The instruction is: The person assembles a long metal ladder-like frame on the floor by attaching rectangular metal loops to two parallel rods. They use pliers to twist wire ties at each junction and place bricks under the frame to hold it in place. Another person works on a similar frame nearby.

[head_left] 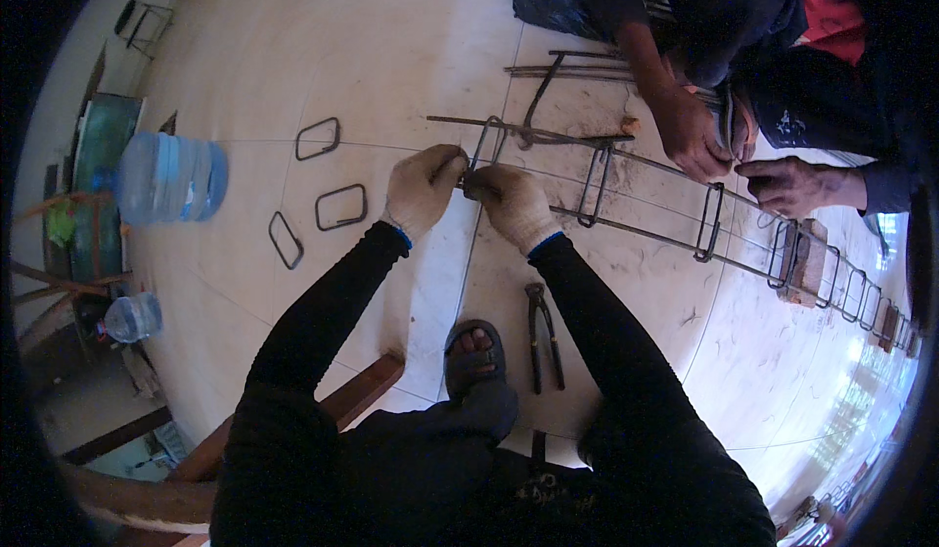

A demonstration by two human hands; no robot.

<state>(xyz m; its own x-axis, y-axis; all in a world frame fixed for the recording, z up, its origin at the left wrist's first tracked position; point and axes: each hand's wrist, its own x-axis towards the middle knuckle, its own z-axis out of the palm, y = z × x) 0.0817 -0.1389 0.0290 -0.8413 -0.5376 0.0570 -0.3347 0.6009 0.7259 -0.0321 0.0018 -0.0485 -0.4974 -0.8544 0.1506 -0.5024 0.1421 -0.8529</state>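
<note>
My left hand (424,193), in a pale work glove, is closed in a pinch at the near end of a rectangular steel stirrup (489,141). Right beside it, my gloved right hand (511,201) is closed over the end of the near steel rod (626,231), where the stirrup meets it. My fingers hide the joint, and any tie wire there cannot be made out. The stirrup also touches the far rod (548,132). More stirrups (594,187) span the two rods toward the right. Pincers (543,337) with dark handles lie on the tiles below my right hand.
Loose stirrups (340,207) lie on the floor at left. A co-worker's hands (696,134) work at the far rod. Bricks (804,263) prop the long frame. Rods (567,72) lie beyond. Large water bottles (171,177) and a wooden beam (362,390) are at left. My sandalled foot (473,356) is below.
</note>
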